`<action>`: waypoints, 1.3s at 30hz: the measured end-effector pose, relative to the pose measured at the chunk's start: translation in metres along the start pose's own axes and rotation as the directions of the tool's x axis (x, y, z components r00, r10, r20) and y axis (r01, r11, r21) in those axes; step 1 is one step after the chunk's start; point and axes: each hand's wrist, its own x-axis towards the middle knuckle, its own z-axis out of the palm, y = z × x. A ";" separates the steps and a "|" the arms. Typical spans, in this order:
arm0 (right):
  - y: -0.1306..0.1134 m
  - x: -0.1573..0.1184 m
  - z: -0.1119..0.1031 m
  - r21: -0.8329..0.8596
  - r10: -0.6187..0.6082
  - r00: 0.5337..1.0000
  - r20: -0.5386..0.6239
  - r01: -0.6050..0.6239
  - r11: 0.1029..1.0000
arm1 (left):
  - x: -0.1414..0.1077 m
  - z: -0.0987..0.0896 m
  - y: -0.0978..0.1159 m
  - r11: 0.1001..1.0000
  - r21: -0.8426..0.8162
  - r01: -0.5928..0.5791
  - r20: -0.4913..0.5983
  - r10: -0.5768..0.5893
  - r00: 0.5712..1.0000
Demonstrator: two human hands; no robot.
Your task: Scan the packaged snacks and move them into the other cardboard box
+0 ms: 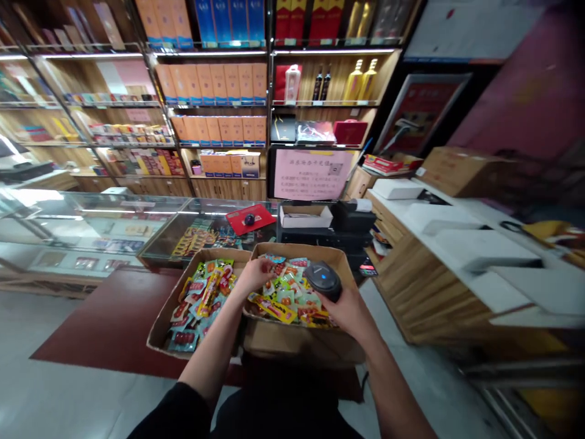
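Observation:
Two open cardboard boxes stand side by side, the left box [158,329] and the right box [292,341], both filled with small wrapped snack packets [210,292]. My left hand [256,275] reaches over the left part of the right box, its fingers bent together at a small packet [275,260]. In my right hand [347,310] is a black handheld scanner [323,278] with a blue light, held over the right side of the same box. The scanner's handle is mostly hidden by the hand.
Behind the boxes are a glass display counter [178,210] with a red card [250,218], a white tray [306,217] and a black printer-like device [354,214]. A wooden cabinet [411,274] stands at right. Shelves of boxed goods line the back.

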 end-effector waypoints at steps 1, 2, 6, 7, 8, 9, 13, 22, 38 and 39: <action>0.002 -0.002 -0.003 0.003 0.013 1.000 0.003 -0.013 1.000 | 0.003 0.007 0.002 0.999 0.036 -0.017 0.033 0.016 0.999; 0.003 -0.005 -0.006 0.007 0.031 0.999 0.006 -0.031 0.999 | 0.006 0.014 0.004 0.996 0.081 -0.030 0.068 0.025 0.997; 0.009 -0.015 -0.016 0.032 0.087 0.996 0.002 -0.087 0.996 | 0.017 0.033 0.006 0.914 0.402 -0.062 0.204 -0.023 0.979; 0.010 -0.017 -0.018 0.032 0.098 0.995 0.000 -0.098 0.995 | 0.020 0.036 0.006 0.872 0.484 -0.080 0.242 -0.046 0.969; 0.012 -0.019 -0.019 0.028 0.109 0.994 -0.001 -0.109 0.994 | 0.023 0.039 0.005 0.830 0.549 -0.102 0.274 -0.063 0.960; 0.014 -0.020 -0.020 0.024 0.120 0.993 -0.002 -0.120 0.993 | 0.026 0.042 0.004 0.793 0.596 -0.126 0.300 -0.074 0.951; 0.021 -0.023 -0.021 0.015 0.146 0.989 -0.016 -0.146 0.989 | 0.036 0.047 0.000 0.711 0.674 -0.200 0.349 -0.067 0.935; 0.022 -0.019 -0.019 0.019 0.132 0.991 -0.025 -0.132 0.991 | 0.045 0.035 0.002 0.886 0.463 -0.041 0.179 -0.048 0.983; 0.012 -0.019 -0.014 0.114 0.086 0.996 -0.019 -0.083 0.990 | 0.050 0.038 0.033 0.782 -0.577 0.238 0.318 -0.053 0.946; 0.012 -0.019 -0.014 0.127 0.073 0.997 -0.028 -0.069 0.990 | 0.050 0.039 0.034 0.787 -0.574 0.227 0.306 -0.051 0.951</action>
